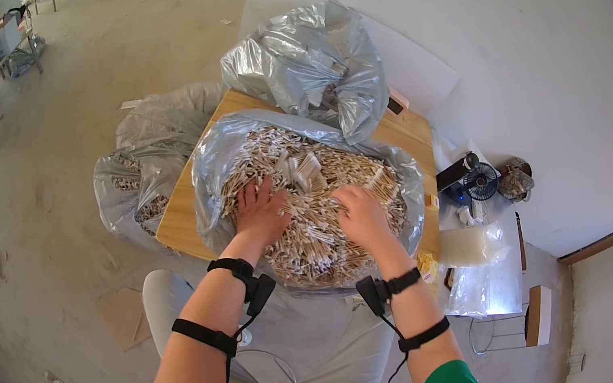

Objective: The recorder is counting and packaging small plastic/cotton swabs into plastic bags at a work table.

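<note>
A large heap of thin wooden-stemmed cotton swabs fills an open grey plastic bag in front of me. My left hand lies palm down on the left part of the heap, fingers spread. On the right side, my right hand rests against the swabs with its fingers curled in; what is under the fingertips is hidden. Between and beyond the hands, a small clear packet of swabs lies on top of the heap.
The bag rests on a wooden table. Behind it stands another grey bag; more filled bags are at the left. To the right are a small fan and clear plastic packs. A white wall borders the right.
</note>
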Action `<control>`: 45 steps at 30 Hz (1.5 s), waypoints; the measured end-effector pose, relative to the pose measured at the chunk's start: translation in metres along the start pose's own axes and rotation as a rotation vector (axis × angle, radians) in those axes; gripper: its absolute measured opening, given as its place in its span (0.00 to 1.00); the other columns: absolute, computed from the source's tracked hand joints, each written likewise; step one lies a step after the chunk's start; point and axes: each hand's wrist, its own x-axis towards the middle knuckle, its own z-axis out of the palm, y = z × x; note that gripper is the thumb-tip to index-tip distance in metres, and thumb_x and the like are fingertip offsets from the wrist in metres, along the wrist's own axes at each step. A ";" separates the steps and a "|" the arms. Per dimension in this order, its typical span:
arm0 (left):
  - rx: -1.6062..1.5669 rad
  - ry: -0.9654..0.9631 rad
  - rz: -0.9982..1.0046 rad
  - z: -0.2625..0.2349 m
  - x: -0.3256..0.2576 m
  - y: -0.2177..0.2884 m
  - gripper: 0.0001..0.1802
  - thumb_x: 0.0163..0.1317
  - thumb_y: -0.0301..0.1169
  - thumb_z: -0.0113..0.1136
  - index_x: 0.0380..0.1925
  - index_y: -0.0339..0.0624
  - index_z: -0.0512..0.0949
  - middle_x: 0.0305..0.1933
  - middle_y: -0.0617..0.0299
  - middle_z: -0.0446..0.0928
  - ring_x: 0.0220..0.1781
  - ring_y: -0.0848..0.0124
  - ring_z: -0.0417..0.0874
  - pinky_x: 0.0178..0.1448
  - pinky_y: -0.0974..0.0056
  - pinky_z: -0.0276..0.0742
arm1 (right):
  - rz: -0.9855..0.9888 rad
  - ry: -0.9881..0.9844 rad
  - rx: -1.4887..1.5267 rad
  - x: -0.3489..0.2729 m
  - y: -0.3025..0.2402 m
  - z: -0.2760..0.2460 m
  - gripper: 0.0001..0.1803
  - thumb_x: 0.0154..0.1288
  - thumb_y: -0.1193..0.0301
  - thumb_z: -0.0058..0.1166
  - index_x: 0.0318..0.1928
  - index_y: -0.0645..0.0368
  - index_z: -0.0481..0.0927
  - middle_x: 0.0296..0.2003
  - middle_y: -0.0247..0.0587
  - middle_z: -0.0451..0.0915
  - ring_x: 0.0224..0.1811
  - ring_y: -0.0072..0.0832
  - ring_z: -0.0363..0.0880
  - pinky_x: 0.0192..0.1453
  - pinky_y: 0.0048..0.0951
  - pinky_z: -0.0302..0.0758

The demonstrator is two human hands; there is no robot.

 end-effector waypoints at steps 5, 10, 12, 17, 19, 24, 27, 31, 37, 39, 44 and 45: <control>0.028 -0.077 -0.037 -0.006 0.001 0.010 0.31 0.58 0.46 0.52 0.62 0.58 0.64 0.74 0.59 0.41 0.75 0.53 0.37 0.74 0.49 0.31 | -0.071 0.004 0.070 0.043 -0.015 0.035 0.15 0.57 0.69 0.54 0.46 0.53 0.78 0.48 0.50 0.72 0.52 0.46 0.70 0.53 0.45 0.70; -0.014 -0.070 -0.060 -0.005 0.000 0.009 0.32 0.57 0.47 0.53 0.63 0.60 0.64 0.74 0.59 0.40 0.75 0.53 0.37 0.74 0.50 0.30 | -0.069 -0.017 -0.197 0.055 -0.022 0.059 0.15 0.63 0.66 0.50 0.49 0.55 0.75 0.50 0.60 0.70 0.50 0.54 0.71 0.52 0.46 0.71; -0.033 -0.077 -0.061 -0.006 0.000 0.009 0.32 0.56 0.47 0.53 0.63 0.60 0.64 0.74 0.59 0.40 0.75 0.53 0.37 0.74 0.50 0.30 | -0.030 0.032 -0.136 0.054 -0.019 0.060 0.15 0.63 0.66 0.49 0.49 0.56 0.75 0.49 0.59 0.71 0.48 0.53 0.73 0.51 0.46 0.71; -0.021 -0.120 -0.086 -0.010 0.000 0.013 0.31 0.58 0.47 0.51 0.64 0.60 0.63 0.75 0.60 0.39 0.75 0.53 0.34 0.74 0.51 0.27 | 0.054 0.245 -0.087 0.050 0.006 0.049 0.13 0.63 0.69 0.49 0.47 0.60 0.75 0.45 0.54 0.74 0.41 0.51 0.76 0.47 0.43 0.73; -0.026 -0.133 -0.082 -0.012 0.001 0.016 0.32 0.58 0.47 0.50 0.64 0.60 0.61 0.75 0.60 0.37 0.75 0.53 0.34 0.74 0.51 0.27 | 0.169 0.409 0.006 0.046 0.023 0.043 0.13 0.62 0.70 0.51 0.47 0.60 0.75 0.41 0.50 0.77 0.41 0.48 0.76 0.44 0.42 0.73; -0.011 -0.176 -0.122 -0.012 -0.001 0.020 0.33 0.60 0.47 0.49 0.66 0.61 0.58 0.75 0.61 0.34 0.75 0.53 0.31 0.74 0.50 0.27 | 0.422 0.595 0.262 0.030 0.027 0.024 0.12 0.53 0.78 0.58 0.39 0.61 0.72 0.35 0.47 0.76 0.37 0.41 0.77 0.42 0.37 0.73; 0.017 -0.170 -0.115 -0.011 -0.001 0.021 0.34 0.59 0.48 0.51 0.66 0.61 0.57 0.75 0.57 0.34 0.75 0.52 0.32 0.74 0.50 0.28 | 0.532 0.693 0.485 0.013 0.020 0.019 0.15 0.52 0.79 0.59 0.41 0.62 0.71 0.32 0.44 0.76 0.37 0.36 0.77 0.41 0.34 0.72; 0.075 -0.216 -0.152 -0.014 -0.002 0.028 0.36 0.60 0.52 0.49 0.68 0.62 0.54 0.75 0.56 0.31 0.75 0.49 0.28 0.73 0.47 0.26 | 0.583 0.693 0.925 -0.016 0.013 0.030 0.16 0.56 0.82 0.56 0.45 0.66 0.69 0.32 0.39 0.74 0.28 0.22 0.75 0.28 0.20 0.74; 0.107 -0.345 -0.155 -0.029 -0.003 0.049 0.39 0.58 0.57 0.50 0.68 0.61 0.54 0.75 0.53 0.33 0.74 0.44 0.27 0.71 0.41 0.23 | 0.672 0.777 1.188 -0.063 -0.014 0.039 0.11 0.57 0.80 0.58 0.33 0.61 0.67 0.27 0.35 0.74 0.24 0.20 0.73 0.29 0.20 0.75; 0.107 -0.382 -0.134 -0.030 -0.005 0.055 0.40 0.57 0.57 0.51 0.68 0.60 0.55 0.75 0.52 0.35 0.74 0.44 0.28 0.71 0.40 0.23 | 0.674 0.844 1.268 -0.076 -0.020 0.033 0.09 0.58 0.80 0.57 0.33 0.61 0.68 0.27 0.34 0.73 0.24 0.20 0.72 0.28 0.20 0.74; -0.092 0.194 -0.011 -0.005 -0.042 0.074 0.29 0.53 0.40 0.61 0.58 0.51 0.69 0.68 0.49 0.55 0.71 0.44 0.46 0.69 0.38 0.38 | 0.656 0.870 1.189 -0.100 -0.039 0.014 0.06 0.59 0.77 0.58 0.33 0.60 0.73 0.28 0.34 0.75 0.25 0.18 0.73 0.28 0.19 0.74; -0.182 0.371 0.036 -0.002 -0.048 0.084 0.26 0.54 0.38 0.60 0.55 0.48 0.71 0.66 0.49 0.60 0.69 0.45 0.54 0.68 0.39 0.44 | 0.664 0.891 1.186 -0.105 -0.037 0.016 0.06 0.59 0.77 0.58 0.33 0.60 0.73 0.28 0.34 0.75 0.25 0.18 0.73 0.28 0.19 0.74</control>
